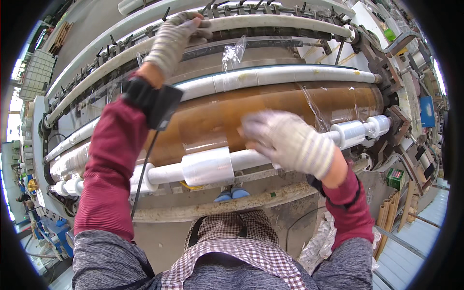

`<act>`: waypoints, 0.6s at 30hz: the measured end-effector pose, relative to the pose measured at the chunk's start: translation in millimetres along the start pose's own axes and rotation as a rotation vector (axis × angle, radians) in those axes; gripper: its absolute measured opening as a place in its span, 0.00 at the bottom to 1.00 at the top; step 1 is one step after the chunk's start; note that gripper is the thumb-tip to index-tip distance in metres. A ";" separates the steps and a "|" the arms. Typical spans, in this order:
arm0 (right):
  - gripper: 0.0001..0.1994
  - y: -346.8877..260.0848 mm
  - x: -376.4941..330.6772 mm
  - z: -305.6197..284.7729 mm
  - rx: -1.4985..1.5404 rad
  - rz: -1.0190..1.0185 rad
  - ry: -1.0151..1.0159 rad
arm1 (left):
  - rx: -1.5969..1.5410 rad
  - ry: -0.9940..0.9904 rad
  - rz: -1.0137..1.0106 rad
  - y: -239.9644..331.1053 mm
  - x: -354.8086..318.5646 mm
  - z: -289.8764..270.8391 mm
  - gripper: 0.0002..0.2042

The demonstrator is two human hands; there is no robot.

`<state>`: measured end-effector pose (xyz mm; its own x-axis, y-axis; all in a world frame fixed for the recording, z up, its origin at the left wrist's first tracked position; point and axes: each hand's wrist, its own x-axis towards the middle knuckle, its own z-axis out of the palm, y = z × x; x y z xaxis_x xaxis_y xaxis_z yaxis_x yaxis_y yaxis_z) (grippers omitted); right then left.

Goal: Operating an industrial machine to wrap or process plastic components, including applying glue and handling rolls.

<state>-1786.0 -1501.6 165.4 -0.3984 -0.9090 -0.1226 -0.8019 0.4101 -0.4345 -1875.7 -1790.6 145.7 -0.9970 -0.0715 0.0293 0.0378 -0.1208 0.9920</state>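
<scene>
My left hand [181, 38], in a striped knit glove, reaches to the long white far roller [270, 21]. Its fingers are apart, with no held thing visible. Over the front edge of the wide brown roller [217, 116] hovers my right hand [285, 140], also gloved. Its fingers point left, open and blurred at the tips. Below and around that hand runs the near white shaft [166, 173], which carries rolls of clear film, among them a wide roll [208, 166] and a smaller roll [349, 134]. A loose strip of film [234, 53] hangs by the far rollers.
A white middle roller [270, 75] lies behind the brown one. Dark brackets [386, 63] stand at the machine's right end. Along the near side runs a worn bar [232, 205]. Cardboard tubes [386, 217] and crumpled film [319, 237] are at the lower right.
</scene>
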 end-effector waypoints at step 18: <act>0.40 70.3 129.1 -3.6 0.023 0.078 -0.049 | 1.258 -0.160 -0.066 -103.2 -57.4 -126.1 0.17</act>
<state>-1895.4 -1589.9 122.3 -0.4364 -0.8771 -0.2005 -0.7585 0.4785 -0.4424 -1813.8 -1898.9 26.1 -0.9948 0.0288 -0.0972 -0.0149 0.9068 0.4213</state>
